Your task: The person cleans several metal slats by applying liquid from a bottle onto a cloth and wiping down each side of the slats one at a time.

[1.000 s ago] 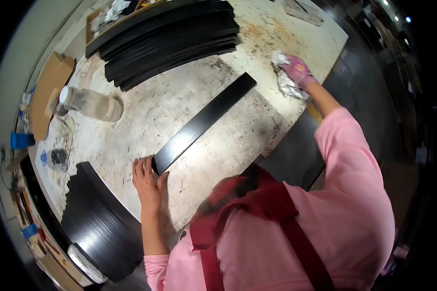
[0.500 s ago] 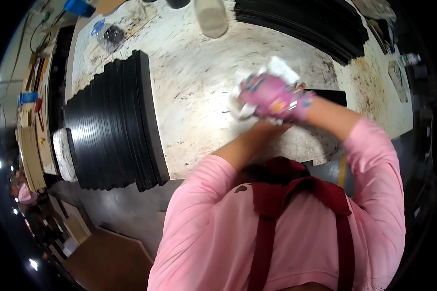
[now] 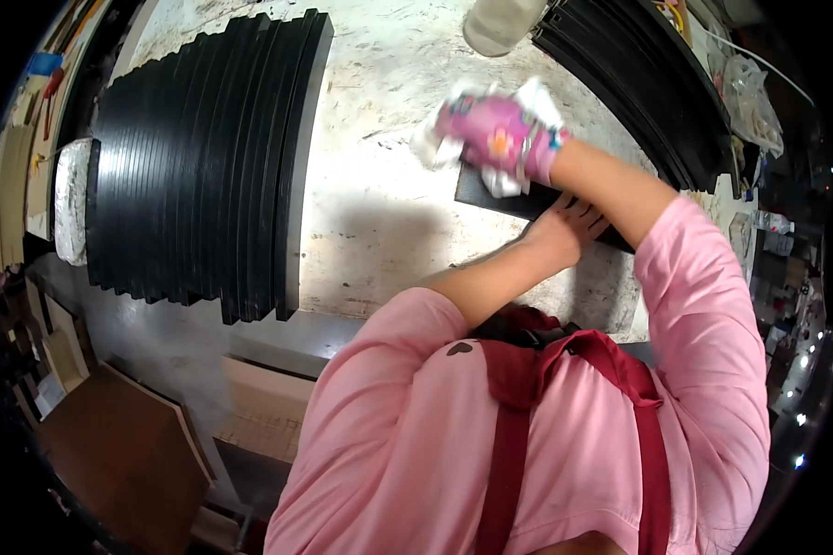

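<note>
A dark flat board (image 3: pixel 477 190) lies on the worktable, partly covered by my hands and a cloth. My bare left hand (image 3: pixel 569 229) rests flat on its right part, fingers spread. Over the board's far left end is my right hand (image 3: pixel 495 132), in a pink flowered glove and blurred by motion. Its fingers are closed round a crumpled white cloth (image 3: pixel 503 183), which sticks out on several sides of the glove.
Long black ribbed panels (image 3: pixel 204 166) stand stacked at the table's left. More black strips (image 3: pixel 629 83) are piled at the far right. A cloudy container (image 3: pixel 502 26) stands near the far edge. The whitish tabletop (image 3: pixel 370 176) is smudged. Brown boards (image 3: pixel 125 453) sit low at left.
The view has shifted to the right. My left hand, mostly hidden before, now shows spread on the board, and more of the board is uncovered. The gloved hand still grips the cloth.
</note>
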The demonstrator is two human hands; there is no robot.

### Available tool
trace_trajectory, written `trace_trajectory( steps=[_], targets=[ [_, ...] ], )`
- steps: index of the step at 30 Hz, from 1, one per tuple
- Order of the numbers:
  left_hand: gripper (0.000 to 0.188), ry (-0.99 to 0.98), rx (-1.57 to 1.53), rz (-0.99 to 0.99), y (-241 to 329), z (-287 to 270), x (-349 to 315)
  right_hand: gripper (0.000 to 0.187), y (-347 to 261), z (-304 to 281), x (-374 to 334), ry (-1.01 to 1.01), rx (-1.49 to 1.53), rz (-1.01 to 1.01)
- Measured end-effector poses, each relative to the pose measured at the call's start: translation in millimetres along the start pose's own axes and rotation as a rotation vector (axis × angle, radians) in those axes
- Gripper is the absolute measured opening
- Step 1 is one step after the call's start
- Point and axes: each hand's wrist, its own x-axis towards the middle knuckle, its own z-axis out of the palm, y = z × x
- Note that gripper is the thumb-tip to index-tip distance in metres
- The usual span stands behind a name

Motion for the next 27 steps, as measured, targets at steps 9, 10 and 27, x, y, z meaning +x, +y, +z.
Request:
trace_trajectory(
  steps=[9,10,27],
  targets=[
    [0.045,0.128,0.055,-0.015,-2,11,2,0.023,-8,-4,-6,-0.008,-0.172,-0.009],
    [0.043,0.161,0.064,0.026,1,5,-2,0.021,-5,-20,-7,-0.046,-0.239,0.188],
    [0.055,-0.371,-2.008,-0.903,-18,-67,66,0.025,-5,14,-349,1.391,0.584,0.746]
  ],
)
